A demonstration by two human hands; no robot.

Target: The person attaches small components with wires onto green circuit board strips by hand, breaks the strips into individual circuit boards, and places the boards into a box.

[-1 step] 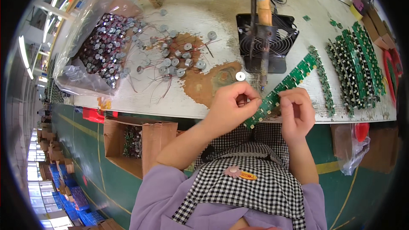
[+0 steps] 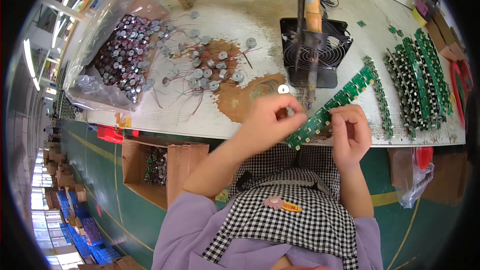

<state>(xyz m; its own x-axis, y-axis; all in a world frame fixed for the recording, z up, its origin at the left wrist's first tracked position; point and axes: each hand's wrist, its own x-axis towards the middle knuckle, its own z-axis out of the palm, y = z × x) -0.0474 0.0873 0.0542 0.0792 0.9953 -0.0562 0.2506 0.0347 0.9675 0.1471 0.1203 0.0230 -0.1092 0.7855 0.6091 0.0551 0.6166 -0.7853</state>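
A long green circuit board strip [image 2: 345, 95] lies slanted at the table's front edge, its lower end reaching over the edge. My right hand [image 2: 351, 135] is closed, its thumb and fingertips pinching at the strip's near side. Just left of the strip's lower part, my left hand [image 2: 272, 120] is curled in a pinch and slightly blurred. A small greyish piece shows between its fingers, too unclear to name. A soldering iron [image 2: 312, 15] hangs tip down, its tip close above the strip and near my left fingertips. Beyond that hand sits a white-topped round disc [image 2: 283, 89].
A black fan [image 2: 325, 52] stands behind the iron. At left, small round motors [image 2: 207, 72] with thin wires lie loose beside a plastic-lined box [image 2: 82, 87] full of them. More board strips [image 2: 420, 80] stand in rows at right. Below the table is a cardboard box [image 2: 187, 170].
The left hand is a little more blurred and its fingers have shifted slightly. The whole view has moved a few pixels. The right hand keeps its place at the strip.
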